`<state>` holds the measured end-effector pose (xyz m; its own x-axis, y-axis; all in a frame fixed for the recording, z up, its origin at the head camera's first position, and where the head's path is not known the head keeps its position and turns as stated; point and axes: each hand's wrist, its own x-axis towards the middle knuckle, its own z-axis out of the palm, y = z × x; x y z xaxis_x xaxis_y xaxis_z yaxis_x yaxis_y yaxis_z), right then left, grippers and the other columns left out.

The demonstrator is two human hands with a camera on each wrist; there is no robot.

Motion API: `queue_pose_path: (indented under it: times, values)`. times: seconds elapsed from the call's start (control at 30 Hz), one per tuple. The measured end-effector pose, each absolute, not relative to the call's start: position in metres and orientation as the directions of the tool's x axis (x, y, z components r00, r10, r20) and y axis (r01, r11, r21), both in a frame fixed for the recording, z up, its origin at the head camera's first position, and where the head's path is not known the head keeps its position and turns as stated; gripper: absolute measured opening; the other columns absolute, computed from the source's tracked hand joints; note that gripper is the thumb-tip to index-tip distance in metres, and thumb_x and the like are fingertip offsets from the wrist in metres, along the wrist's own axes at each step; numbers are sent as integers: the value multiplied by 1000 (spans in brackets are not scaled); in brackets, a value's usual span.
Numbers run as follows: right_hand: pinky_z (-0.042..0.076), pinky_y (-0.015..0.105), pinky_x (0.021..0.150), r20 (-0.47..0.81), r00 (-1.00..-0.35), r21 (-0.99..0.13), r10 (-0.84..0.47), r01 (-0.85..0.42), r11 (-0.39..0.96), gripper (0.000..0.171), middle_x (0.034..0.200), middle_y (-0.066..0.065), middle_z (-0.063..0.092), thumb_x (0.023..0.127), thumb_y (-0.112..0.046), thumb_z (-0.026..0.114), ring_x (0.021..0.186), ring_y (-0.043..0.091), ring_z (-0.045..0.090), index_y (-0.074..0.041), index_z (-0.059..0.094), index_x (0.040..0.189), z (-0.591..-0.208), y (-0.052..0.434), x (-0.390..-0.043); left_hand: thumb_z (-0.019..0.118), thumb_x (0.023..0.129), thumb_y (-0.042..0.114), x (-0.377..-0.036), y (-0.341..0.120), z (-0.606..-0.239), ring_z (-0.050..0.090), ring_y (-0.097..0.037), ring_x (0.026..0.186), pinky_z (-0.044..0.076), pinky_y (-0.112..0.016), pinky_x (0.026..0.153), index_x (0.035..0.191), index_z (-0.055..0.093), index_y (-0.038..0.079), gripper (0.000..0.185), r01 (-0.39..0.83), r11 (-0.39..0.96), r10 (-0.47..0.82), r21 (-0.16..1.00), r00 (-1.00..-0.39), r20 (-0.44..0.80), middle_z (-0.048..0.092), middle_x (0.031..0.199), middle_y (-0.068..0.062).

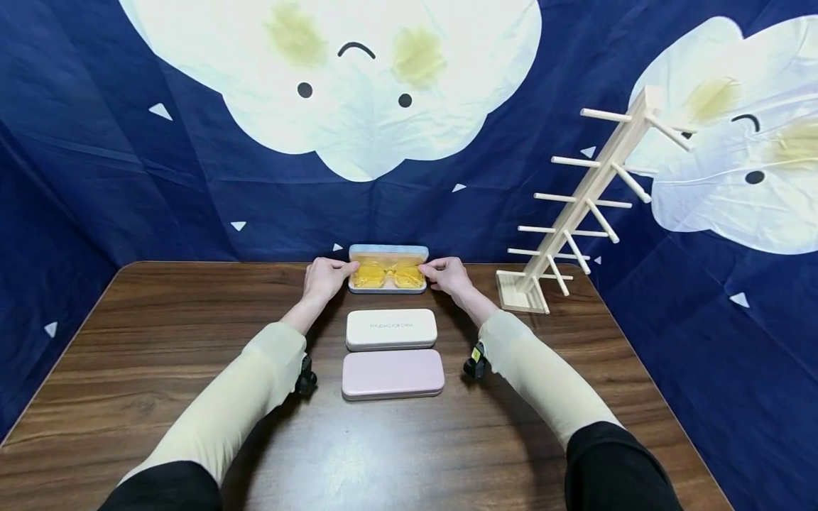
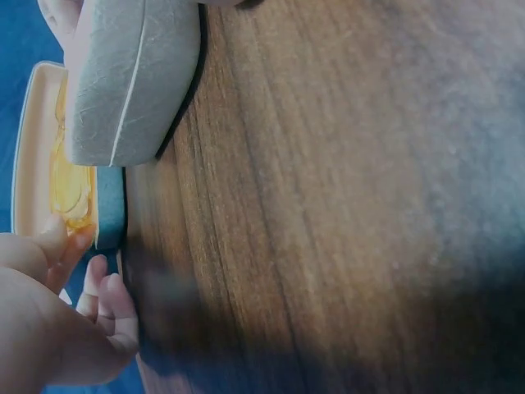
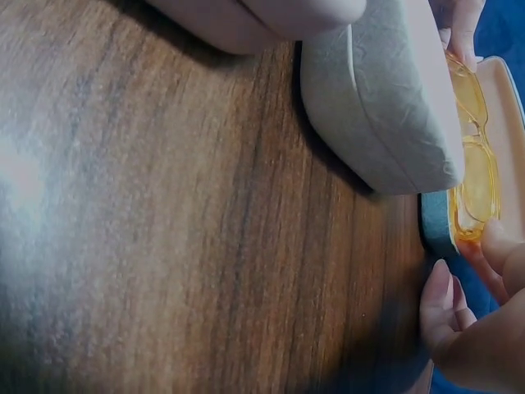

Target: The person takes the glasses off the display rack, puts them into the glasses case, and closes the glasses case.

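Yellow-tinted glasses [image 1: 407, 275] lie in an open blue eyeglass case [image 1: 388, 249] with a peach lining, at the table's far edge. My left hand [image 1: 324, 277] pinches their left end between thumb and forefinger; in the left wrist view the glasses [image 2: 70, 187] show between case wall and lid. My right hand [image 1: 450, 275] pinches the right end, and the right wrist view shows the yellow frame [image 3: 478, 190] at the thumb tip. Just in front of the blue case sits a closed cream case [image 1: 391, 336], with a closed pink case [image 1: 393, 374] nearer to me.
A wooden peg rack [image 1: 591, 188] stands at the back right of the brown wooden table [image 1: 211, 298], its pegs bare. Behind the table hangs a blue cloth [image 1: 192, 170] printed with white clouds.
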<state>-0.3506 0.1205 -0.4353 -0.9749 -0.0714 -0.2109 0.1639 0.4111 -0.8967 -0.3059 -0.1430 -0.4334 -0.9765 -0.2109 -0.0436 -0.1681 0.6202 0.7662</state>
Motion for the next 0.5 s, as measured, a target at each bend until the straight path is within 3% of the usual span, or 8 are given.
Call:
queue_pose_path:
  times: [0.17,0.5]
  values:
    - [63,33,84,-205,-975,-889,-90,147,433,24,121,15,75,97,-17,73,90,8,65,0,77,114,-436,121,-352,68,98,42,-309,-144,-436,59,-37,131,49,-47,108,110,81,10,37,-182,633,-216,752,-975,-53,75,125,-11]
    - [63,30,80,-163,-980,-878,-116,90,471,21,115,15,76,95,-14,75,89,9,67,-2,78,112,-436,123,-350,71,96,40,-310,-146,-437,61,-37,129,49,-47,109,112,81,11,34,-165,651,-189,741,-981,-51,74,125,-11]
